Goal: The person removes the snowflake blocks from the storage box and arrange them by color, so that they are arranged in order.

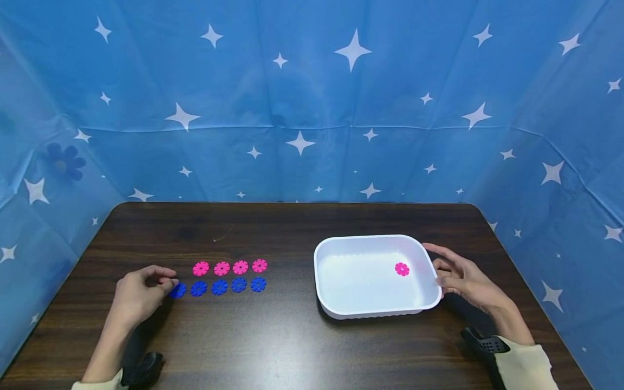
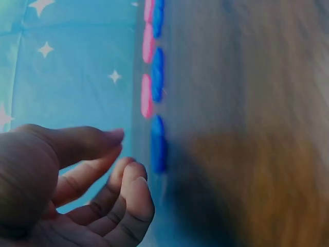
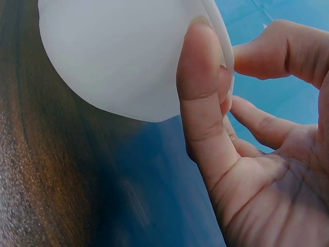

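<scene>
On the table's left side, several blue notched discs (image 1: 219,287) lie in a row, with a row of pink notched discs (image 1: 221,268) just behind them. My left hand (image 1: 141,292) hovers by the leftmost blue disc (image 1: 178,291), fingers loosely bent. In the left wrist view, thumb and fingertips stand apart with nothing between them, close to a blue disc (image 2: 159,144). A white tray (image 1: 370,311) at the right holds one pink disc (image 1: 402,269). My right hand (image 1: 470,281) grips its right rim, the thumb (image 3: 200,87) inside and other fingers outside.
A dark wood table (image 1: 273,346) lies under everything, its far edge meeting a blue curtain (image 1: 312,97) with white stars. The curtain also closes off both sides. Bare wood separates the disc rows from the tray.
</scene>
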`<state>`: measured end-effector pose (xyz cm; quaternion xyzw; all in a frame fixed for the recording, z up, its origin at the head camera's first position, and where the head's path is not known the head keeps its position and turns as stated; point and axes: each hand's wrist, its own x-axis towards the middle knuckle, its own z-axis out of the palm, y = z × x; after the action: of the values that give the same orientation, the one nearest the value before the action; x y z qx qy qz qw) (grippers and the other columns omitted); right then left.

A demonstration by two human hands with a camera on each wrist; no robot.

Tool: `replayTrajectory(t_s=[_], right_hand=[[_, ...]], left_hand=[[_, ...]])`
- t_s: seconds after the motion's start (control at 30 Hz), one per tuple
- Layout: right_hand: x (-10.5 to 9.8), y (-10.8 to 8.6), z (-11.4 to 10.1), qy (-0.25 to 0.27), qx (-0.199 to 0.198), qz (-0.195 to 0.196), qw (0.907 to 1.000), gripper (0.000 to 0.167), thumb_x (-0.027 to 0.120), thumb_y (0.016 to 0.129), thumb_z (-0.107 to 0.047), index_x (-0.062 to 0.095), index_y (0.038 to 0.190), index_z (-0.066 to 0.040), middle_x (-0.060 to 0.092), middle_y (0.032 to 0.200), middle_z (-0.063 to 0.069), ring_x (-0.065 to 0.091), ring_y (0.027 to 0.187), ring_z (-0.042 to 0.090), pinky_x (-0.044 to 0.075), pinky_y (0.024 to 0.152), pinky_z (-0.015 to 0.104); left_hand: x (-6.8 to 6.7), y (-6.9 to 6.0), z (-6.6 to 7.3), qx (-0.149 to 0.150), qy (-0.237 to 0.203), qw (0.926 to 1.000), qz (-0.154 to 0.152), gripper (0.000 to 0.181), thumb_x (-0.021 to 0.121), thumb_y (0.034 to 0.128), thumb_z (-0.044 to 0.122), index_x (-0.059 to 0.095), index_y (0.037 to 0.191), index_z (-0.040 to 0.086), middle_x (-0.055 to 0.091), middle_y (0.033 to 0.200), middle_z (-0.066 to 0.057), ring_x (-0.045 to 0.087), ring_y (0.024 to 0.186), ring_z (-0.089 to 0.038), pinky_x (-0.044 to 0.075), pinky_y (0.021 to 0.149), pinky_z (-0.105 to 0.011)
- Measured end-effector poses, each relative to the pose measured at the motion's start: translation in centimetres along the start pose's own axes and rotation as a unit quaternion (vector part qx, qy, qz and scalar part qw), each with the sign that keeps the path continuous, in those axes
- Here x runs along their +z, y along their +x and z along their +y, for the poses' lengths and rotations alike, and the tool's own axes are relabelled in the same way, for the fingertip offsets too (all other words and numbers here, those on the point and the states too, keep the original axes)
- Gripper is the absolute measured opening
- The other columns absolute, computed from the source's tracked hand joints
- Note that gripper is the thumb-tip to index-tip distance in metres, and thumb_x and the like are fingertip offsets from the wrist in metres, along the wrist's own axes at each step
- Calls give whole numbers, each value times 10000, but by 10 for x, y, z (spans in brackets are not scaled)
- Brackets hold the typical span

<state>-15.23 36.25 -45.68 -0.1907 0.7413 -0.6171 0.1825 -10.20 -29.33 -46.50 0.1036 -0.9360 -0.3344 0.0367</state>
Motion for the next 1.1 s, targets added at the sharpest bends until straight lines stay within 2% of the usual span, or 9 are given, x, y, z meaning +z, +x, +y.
replayTrajectory(t_s=[0.13, 0.3, 0.5, 0.67, 0.83, 0.97, 1.1], right_hand=[[0, 0, 1, 18, -5, -16, 10000, 720, 575, 966, 78, 242, 1597, -21, 637, 1091, 107, 737, 845, 182, 635, 691, 382], [0, -1, 1, -6, -26, -5, 10000, 721, 574, 963, 79, 233, 1593, 0, 636, 1095, 103, 737, 849, 182, 636, 694, 392], [0, 0, 0, 42, 10, 10, 10000, 729, 580, 959, 78, 233, 1595, -3, 637, 1093, 97, 736, 852, 174, 636, 699, 381], [0, 0, 0, 56, -19, -34, 10000, 728, 575, 963, 82, 223, 1596, 4, 636, 1087, 95, 732, 839, 166, 633, 680, 361], [0, 0, 1, 11, -3, -14, 10000, 729, 581, 962, 77, 227, 1595, 1, 640, 1080, 92, 733, 828, 179, 633, 677, 367], [0, 0, 0, -22, 5, 23, 10000, 728, 584, 960, 75, 236, 1594, -4, 640, 1081, 97, 732, 825, 182, 633, 674, 368], [1, 1, 0, -42, 18, 52, 10000, 727, 589, 959, 71, 242, 1593, -9, 637, 1082, 102, 730, 825, 178, 633, 671, 366]], left_hand=[[2, 2, 12, 545, -21, 9983, 215, 212, 693, 978, 182, 731, 1121, 31, 714, 944, -128, 573, 680, -152, 433, 530, -272], [5, 5, 34, 1037, -233, 9940, 260, 233, 711, 966, 168, 723, 1160, 40, 718, 976, -123, 631, 802, -187, 468, 609, -241], [14, 10, 57, 1317, -390, 9905, -37, 327, 720, 974, 260, 691, 1234, 65, 722, 1042, -110, 676, 884, -217, 521, 713, -237], [25, 13, 77, 1572, -512, 9858, -294, 373, 734, 963, 295, 668, 1273, 97, 710, 1112, -118, 669, 921, -206, 576, 795, -302], [35, 14, 98, 1875, -819, 9775, -519, 415, 753, 948, 293, 651, 1306, 110, 690, 1155, -140, 690, 922, -192, 600, 813, -344], [44, 15, 113, 2064, -988, 9708, -716, 464, 764, 935, 334, 636, 1337, 142, 683, 1165, -100, 699, 941, -194, 590, 800, -325], [51, 15, 130, 2322, -1183, 9612, -907, 517, 792, 910, 331, 620, 1364, 154, 677, 1189, -80, 710, 980, -230, 595, 803, -347]])
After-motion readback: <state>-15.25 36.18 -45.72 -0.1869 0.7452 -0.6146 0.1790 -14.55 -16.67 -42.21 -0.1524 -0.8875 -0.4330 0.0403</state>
